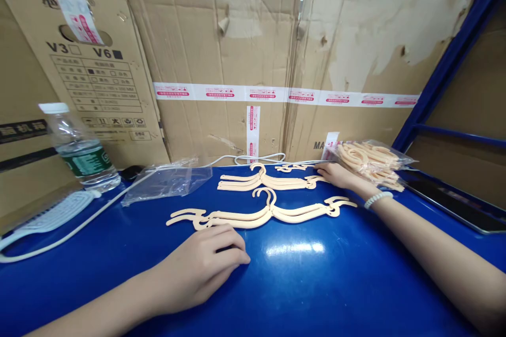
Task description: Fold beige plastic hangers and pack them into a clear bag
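A beige plastic folding hanger lies spread out on the blue table, its paired arms stacked and its hooks pointing away from me. My left hand rests on the table just in front of that hanger's left end, fingers loosely curled, with nothing visible in them. Behind it is a second beige hanger, its right end reaching toward my right hand. That hand's fingers are closed at this end piece, partly covering it. Several small beige hanger pieces lie just left of the right fingertips.
On the right, a clear bag of beige hanger parts stands near a dark flat device. An empty-looking plastic bag, water bottle, pale hairbrush and white cable lie left. Cardboard walls the back.
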The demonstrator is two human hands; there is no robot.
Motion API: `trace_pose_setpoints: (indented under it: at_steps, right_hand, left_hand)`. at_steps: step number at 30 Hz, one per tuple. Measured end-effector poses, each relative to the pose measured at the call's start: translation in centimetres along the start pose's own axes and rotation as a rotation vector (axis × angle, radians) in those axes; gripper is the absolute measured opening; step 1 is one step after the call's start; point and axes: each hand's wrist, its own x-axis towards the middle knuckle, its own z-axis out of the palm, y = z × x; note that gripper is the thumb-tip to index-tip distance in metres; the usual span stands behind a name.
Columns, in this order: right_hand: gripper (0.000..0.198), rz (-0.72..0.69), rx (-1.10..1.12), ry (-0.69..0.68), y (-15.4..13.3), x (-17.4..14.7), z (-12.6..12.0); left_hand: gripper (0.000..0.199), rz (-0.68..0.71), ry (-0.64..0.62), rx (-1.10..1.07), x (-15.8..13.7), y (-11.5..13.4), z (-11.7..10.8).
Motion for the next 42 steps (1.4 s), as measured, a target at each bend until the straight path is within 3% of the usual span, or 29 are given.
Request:
trace_pose_setpoints:
  at_steps: [10,20,24,29,33,35,38,42]
  right_hand:
    - [0.017,0.076,-0.042,0.011,0.4,-0.4,-0.8]
    - [0.018,0.108,-0.110,-0.006,0.1,-0.4,-0.8]
    - [0.024,0.120,-0.118,0.061,0.0,-0.5,-0.7]
    - [0.013,0.083,-0.068,0.229,-1.1,-0.8,-1.5]
    - [0.011,-0.069,-0.023,0.378,-4.5,-1.4,-2.2]
    - [0.011,-0.170,-0.009,0.422,-7.0,-2.1,-2.2]
    - [0.015,-0.354,-0.006,0.447,-10.9,-3.5,-2.1]
    - [0.019,-0.712,-0.099,0.592,-14.9,-5.9,-2.7]
  left_hand:
    - [0.028,0.002,0.012,-0.008,0.0,0.1,0.0]
    - [0.028,0.008,0.016,-0.010,0.2,0.2,0.0]
    - [0.028,0.004,0.018,-0.011,0.2,0.1,0.0]
    - [0.029,-0.021,0.034,-0.051,0.2,0.2,0.0]
    - [0.023,-0.225,0.095,-0.367,0.3,0.7,0.3]
    - [0.019,-0.384,0.129,-0.685,0.4,1.0,0.6]
    - [0.032,-0.541,0.150,-1.271,0.5,1.5,0.9]
    - [0.049,-0.646,0.013,-1.825,0.7,1.7,0.7]
